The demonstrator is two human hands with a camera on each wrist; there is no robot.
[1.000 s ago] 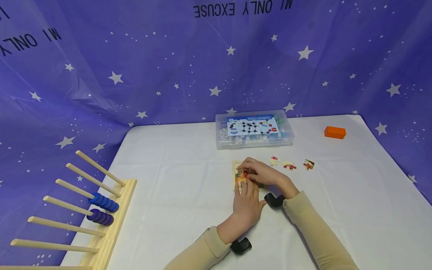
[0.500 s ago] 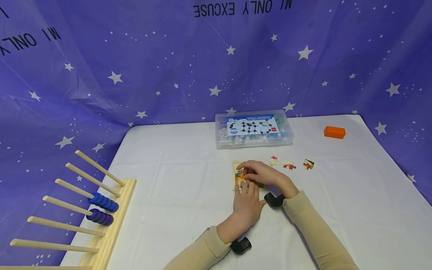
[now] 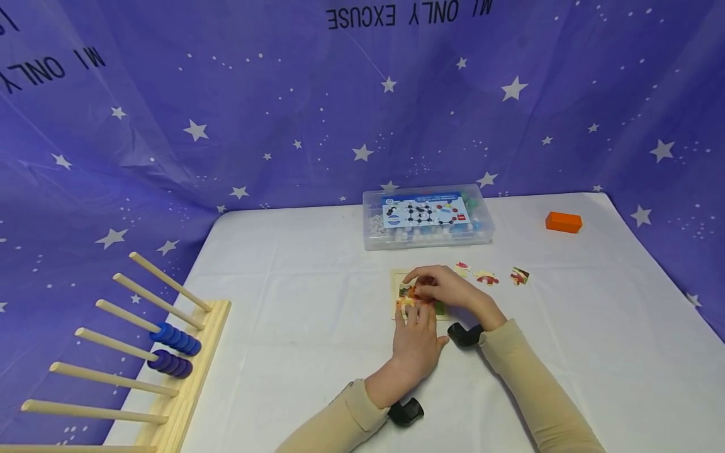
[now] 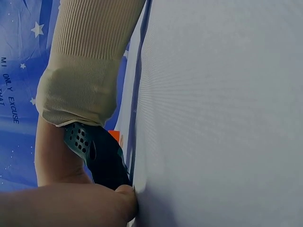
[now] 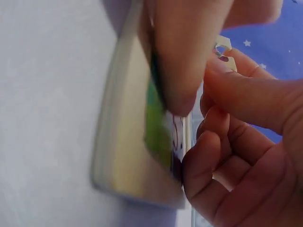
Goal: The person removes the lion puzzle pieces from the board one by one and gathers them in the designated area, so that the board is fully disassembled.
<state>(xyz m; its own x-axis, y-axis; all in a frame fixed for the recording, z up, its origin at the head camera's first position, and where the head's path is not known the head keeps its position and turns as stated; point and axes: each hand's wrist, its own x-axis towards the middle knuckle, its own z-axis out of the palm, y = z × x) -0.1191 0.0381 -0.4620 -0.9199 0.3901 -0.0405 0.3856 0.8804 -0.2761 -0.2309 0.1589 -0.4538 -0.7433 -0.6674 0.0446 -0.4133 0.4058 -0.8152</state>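
Observation:
In the head view, a small framed jigsaw puzzle (image 3: 397,283) lies on the table under both hands. My left hand (image 3: 415,347) rests on its near side with fingers extended over the picture. Over the far right part of the puzzle is my right hand (image 3: 450,289). The right wrist view shows this right hand (image 5: 255,111) pinching a pale puzzle piece (image 5: 228,61) between thumb and finger, above the board. Three loose pieces lie to the right: a partly covered one (image 3: 462,267), a red and cream one (image 3: 486,278) and a darker one (image 3: 519,275).
Behind the puzzle stands a clear plastic box (image 3: 427,238) of molecular model parts. An orange block (image 3: 563,222) lies at the back right. A wooden peg rack (image 3: 195,365) with blue and purple rings stands on the left. Black wrist cameras (image 3: 405,413) sit near the tabletop.
My right hand has shifted slightly right and lifted a little, so more of the puzzle's upper left shows. It now partly covers the nearest loose piece. My left hand has stayed in place.

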